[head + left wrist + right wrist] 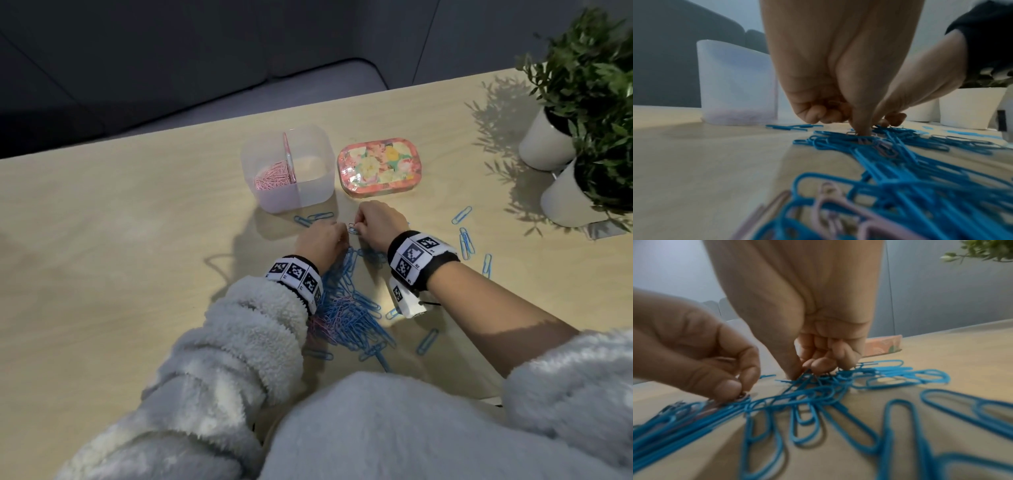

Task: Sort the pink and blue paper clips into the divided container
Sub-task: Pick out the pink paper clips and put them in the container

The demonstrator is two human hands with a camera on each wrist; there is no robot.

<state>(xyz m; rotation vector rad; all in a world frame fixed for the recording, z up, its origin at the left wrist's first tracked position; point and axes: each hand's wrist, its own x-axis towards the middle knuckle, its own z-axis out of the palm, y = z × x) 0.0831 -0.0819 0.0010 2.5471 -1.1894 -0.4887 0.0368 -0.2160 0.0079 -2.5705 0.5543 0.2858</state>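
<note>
A tangled heap of blue and pink wire paper clips (pixel 346 308) lies by the wooden worktop's (pixel 120 240) near edge. At the heap's far end the left hand (pixel 320 241) and right hand (pixel 378 222) have curled fingertips pinching clips. Further back stands the translucent divided plastic container (pixel 287 168), with pink clips (pixel 272 176) in its left compartment.

blue paper clips (pixel 352 308), floral tin (pixel 376 168)

We are seeing a light wooden desk (pixel 102 240) carrying a divided container (pixel 287 169), a floral tin (pixel 376 168), two potted plants (pixel 582 113), and blue and pink paper clips (pixel 346 308) lying scattered.
</note>
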